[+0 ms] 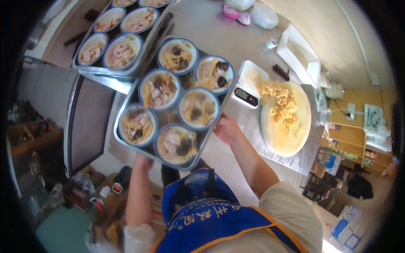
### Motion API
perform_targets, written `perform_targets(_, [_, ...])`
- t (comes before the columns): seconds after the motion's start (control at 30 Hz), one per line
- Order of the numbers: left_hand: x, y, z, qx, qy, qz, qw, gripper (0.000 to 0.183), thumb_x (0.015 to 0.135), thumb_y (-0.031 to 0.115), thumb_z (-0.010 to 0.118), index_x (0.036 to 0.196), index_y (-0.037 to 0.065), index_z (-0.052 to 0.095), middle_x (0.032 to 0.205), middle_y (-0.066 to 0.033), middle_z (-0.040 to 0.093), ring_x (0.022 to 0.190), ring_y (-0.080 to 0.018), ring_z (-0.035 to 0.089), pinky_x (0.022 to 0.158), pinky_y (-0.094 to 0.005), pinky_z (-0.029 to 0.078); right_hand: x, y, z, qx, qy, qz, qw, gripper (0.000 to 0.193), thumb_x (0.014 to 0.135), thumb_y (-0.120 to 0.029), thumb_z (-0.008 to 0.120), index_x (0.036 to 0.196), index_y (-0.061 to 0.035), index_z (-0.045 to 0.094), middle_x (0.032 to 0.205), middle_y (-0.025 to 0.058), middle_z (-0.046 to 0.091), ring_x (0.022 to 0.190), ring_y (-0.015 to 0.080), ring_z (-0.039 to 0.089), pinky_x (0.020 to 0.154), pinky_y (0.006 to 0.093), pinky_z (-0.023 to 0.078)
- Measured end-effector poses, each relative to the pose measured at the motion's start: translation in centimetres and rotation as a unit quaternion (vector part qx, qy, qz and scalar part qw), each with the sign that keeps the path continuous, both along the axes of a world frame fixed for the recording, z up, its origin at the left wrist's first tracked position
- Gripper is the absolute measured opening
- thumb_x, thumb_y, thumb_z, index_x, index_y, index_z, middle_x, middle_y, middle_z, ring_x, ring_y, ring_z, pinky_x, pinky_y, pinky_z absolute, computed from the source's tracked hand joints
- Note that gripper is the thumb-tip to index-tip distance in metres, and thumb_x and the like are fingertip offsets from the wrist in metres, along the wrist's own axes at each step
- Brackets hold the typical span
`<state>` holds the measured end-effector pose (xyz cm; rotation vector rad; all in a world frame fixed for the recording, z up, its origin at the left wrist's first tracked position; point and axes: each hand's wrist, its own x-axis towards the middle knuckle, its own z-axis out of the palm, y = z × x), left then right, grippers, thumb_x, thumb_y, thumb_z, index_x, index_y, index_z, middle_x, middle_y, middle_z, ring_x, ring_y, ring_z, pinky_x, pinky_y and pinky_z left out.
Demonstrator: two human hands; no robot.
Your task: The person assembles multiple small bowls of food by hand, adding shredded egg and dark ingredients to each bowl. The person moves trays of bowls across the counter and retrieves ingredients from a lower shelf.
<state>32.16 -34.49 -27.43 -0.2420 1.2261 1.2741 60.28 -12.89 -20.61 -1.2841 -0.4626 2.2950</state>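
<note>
A metal tray is held in front of me, slightly turned, with its near edge out past the steel table. On it stand several white bowls with blue rims, filled with pale meat pieces, yellowish strips and dark, mushroom-like pieces. My right hand grips the tray's right side; its fingertips are partly hidden by the rim. My left hand is closed at the near left edge, with its fingers hidden under the tray. The tray's far end comes close to the stacked trays at the upper left.
Stacked trays with more filled bowls stand at the upper left, above a dark metal-framed panel. On the steel table lie a digital scale, a round board with yellowish chopped food, a dark-handled tool and a white bin.
</note>
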Motion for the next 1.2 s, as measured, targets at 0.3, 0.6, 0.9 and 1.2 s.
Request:
perform_targets(0.3, [-2.2, -10.1, -1.7, -0.033, 0.004, 0.055, 0.998, 0.029, 0.102, 0.016, 0.061, 0.128, 0.003, 0.064, 0.123, -0.0119, 0.069, 0.108, -0.0239, 0.068, 0.09, -0.0371, 0.06, -1.3, -8.2, -1.5, 0.017, 0.029, 0.026, 0.999, 0.057, 0.086, 0.0, 0.074, 0.14, -0.0001, 0.053, 0.134, 0.0143, 0.065, 0.121, 0.0296, 0.066, 0.102, 0.0463, 0.055])
perform_targets(0.6, [-9.3, -22.1, -4.1, -0.057, 0.002, 0.077, 0.995, 0.028, 0.102, 0.015, 0.062, 0.127, 0.002, 0.064, 0.121, -0.0125, 0.069, 0.107, -0.0241, 0.068, 0.089, -0.037, 0.06, -7.0, -20.8, -0.3, -0.031, 0.005, 0.093, 0.995, 0.059, 0.088, -0.002, 0.074, 0.143, -0.0019, 0.054, 0.14, 0.0157, 0.062, 0.128, 0.0316, 0.062, 0.106, 0.0476, 0.053])
perform_targets(0.9, [-15.6, -33.6, -3.3, -0.128, 0.079, 0.105, 0.983, 0.027, 0.101, 0.015, 0.063, 0.125, 0.002, 0.064, 0.119, -0.0131, 0.069, 0.105, -0.0243, 0.069, 0.088, -0.0369, 0.06, -15.8, -28.0, -4.6, -0.017, -0.036, 0.217, 0.975, 0.048, 0.097, -0.014, 0.071, 0.142, -0.0053, 0.055, 0.139, 0.0136, 0.062, 0.126, 0.0266, 0.062, 0.107, 0.0439, 0.052])
perform_targets(1.2, [-17.7, -31.6, -10.7, -0.148, 0.144, 0.042, 0.978, 0.026, 0.101, 0.014, 0.063, 0.124, 0.002, 0.065, 0.116, -0.0137, 0.07, 0.104, -0.0245, 0.069, 0.087, -0.0368, 0.06, -20.2, -25.1, -14.9, -0.075, -0.051, 0.259, 0.962, 0.049, 0.1, -0.032, 0.067, 0.14, -0.0059, 0.055, 0.141, 0.0156, 0.059, 0.127, 0.0303, 0.059, 0.106, 0.0473, 0.052])
